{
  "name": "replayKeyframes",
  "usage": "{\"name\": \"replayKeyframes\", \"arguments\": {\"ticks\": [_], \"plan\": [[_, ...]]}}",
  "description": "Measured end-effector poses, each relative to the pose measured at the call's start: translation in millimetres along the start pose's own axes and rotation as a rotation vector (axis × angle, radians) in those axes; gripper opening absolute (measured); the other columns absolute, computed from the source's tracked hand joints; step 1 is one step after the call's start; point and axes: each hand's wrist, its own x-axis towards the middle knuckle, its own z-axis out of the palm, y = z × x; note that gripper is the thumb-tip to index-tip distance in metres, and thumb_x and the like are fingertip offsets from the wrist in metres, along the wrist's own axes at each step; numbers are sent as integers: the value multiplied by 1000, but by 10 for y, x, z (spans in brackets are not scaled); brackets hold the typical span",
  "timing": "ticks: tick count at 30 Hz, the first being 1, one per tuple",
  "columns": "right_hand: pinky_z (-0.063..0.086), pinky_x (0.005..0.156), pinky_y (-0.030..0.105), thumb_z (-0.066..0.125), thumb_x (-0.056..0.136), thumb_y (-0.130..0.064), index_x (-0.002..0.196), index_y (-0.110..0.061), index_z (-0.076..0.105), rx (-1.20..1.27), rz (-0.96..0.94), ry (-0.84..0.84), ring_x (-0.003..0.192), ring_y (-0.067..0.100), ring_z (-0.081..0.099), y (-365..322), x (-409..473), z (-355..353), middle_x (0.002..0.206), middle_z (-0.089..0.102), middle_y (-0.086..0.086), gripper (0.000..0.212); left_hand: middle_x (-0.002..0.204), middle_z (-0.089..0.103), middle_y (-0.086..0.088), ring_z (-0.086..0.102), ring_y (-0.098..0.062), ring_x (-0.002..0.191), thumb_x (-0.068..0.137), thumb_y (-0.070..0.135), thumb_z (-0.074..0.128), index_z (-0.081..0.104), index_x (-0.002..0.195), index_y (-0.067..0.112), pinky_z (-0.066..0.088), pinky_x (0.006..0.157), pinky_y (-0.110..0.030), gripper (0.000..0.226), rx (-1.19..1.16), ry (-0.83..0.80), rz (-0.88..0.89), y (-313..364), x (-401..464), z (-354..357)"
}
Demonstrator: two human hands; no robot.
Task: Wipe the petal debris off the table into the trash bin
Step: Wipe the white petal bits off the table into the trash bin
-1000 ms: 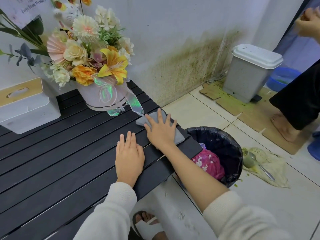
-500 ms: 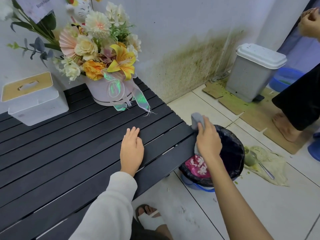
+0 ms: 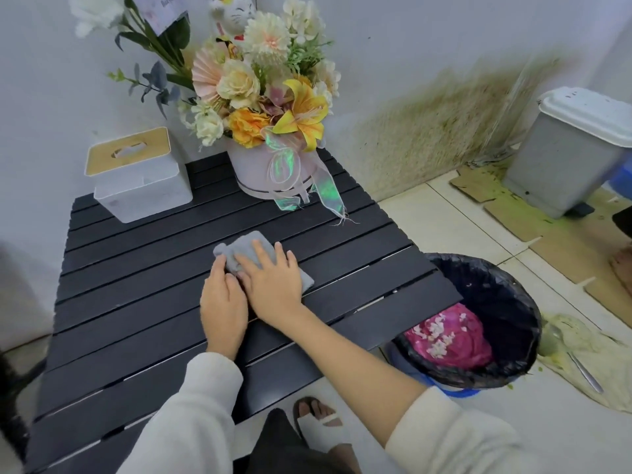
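Observation:
A grey cloth [image 3: 244, 246] lies flat in the middle of the black slatted table [image 3: 136, 295]. My right hand [image 3: 273, 285] presses on it with straight, spread fingers. My left hand [image 3: 224, 302] lies beside it on the left, its fingertips touching the cloth's left edge. To the right of the table, on the floor, stands the trash bin [image 3: 506, 302] with a black liner. Inside it lies pink material [image 3: 451, 340] sprinkled with pale petal bits. No petal bits show on the slats.
A flower arrangement in a pink box [image 3: 270, 138] and a white tissue box with a wooden lid [image 3: 136, 172] stand at the table's far edge. A grey lidded bin [image 3: 574, 145] stands by the stained wall. Cardboard, a stained rag and a spoon [image 3: 581, 364] lie on the floor.
My right hand has brought the cloth back from over the trash bin to the middle of the table. My left hand has shifted up against the cloth.

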Motion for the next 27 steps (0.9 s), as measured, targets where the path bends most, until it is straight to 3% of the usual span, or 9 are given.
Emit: {"name": "replayKeyframes", "arguments": {"ticks": [4, 8, 13, 16, 18, 21, 23, 25, 27], "plan": [[4, 116, 45, 21, 102, -36, 148, -26, 16, -39, 113, -4, 145, 30, 7, 277, -6, -147, 159, 4, -3, 47, 150, 33, -10, 24, -27, 139, 98, 19, 32, 26, 144, 10, 20, 113, -39, 48, 276, -168, 234, 0, -26, 60], [4, 116, 45, 20, 102, -34, 148, -25, 16, -60, 316, 97, 145, 28, 9, 907, -324, -404, 159, 5, -2, 47, 148, 35, -12, 26, -31, 139, 96, 32, 26, 29, 144, 8, 23, 112, -42, 54, 482, -322, 506, 10, -61, 128], [19, 113, 48, 22, 101, -35, 146, -26, 25, -67, 607, 273, 140, 28, 23, 1653, -855, -701, 157, 16, -1, 46, 149, 33, -11, 23, -30, 141, 94, 35, 22, 32, 143, 8, 19, 114, -43, 57, 629, -365, 540, -15, 1, 192], [40, 89, 45, 24, 101, -32, 140, -19, 37, 169, 780, 400, 123, 35, 44, 1899, -1043, -859, 147, 38, 9, 43, 142, 42, -18, 30, -37, 136, 96, 26, 28, 39, 138, 2, 27, 110, -48, 50, 688, -328, 556, 104, -50, 320], [38, 76, 37, 25, 101, -29, 130, -12, 48, 447, 859, 477, 108, 33, 52, 2055, -1128, -968, 124, 55, 15, 40, 132, 52, -20, 40, -40, 128, 94, 25, 24, 47, 130, 0, 35, 104, -49, 50, 647, -337, 600, 384, -169, 494], [31, 78, 30, 26, 100, -36, 100, -21, 59, 773, 818, 599, 90, 19, 47, 2203, -1246, -1074, 91, 52, -3, 37, 120, 60, -17, 50, -35, 119, 94, 25, 28, 54, 121, 0, 43, 97, -41, 45, 409, -377, 796, 1005, -580, 854], [37, 84, 31, 25, 99, -43, 93, -32, 56, 894, 748, 661, 90, 14, 49, 2241, -1315, -1181, 93, 53, -10, 33, 133, 53, -11, 42, -26, 128, 98, 28, 32, 44, 133, 4, 36, 102, -36, 44, 220, -569, 746, 1458, -974, 1106], [42, 97, 35, 28, 100, -41, 121, -18, 56, 1051, 698, 712, 106, 15, 54, 2291, -1377, -1313, 115, 57, 0, 42, 141, 43, -10, 35, -25, 131, 98, 37, 31, 31, 141, 8, 33, 103, -37, 52, 103, -816, 527, 1820, -1271, 1362], [44, 101, 33, 31, 100, -36, 132, -13, 49, 1183, 660, 727, 114, 16, 55, 2340, -1444, -1444, 126, 55, 3, 43, 137, 47, -12, 42, -27, 126, 96, 46, 33, 35, 137, 7, 36, 99, -38, 58, -11, -990, 278, 2049, -1385, 1597]]}}
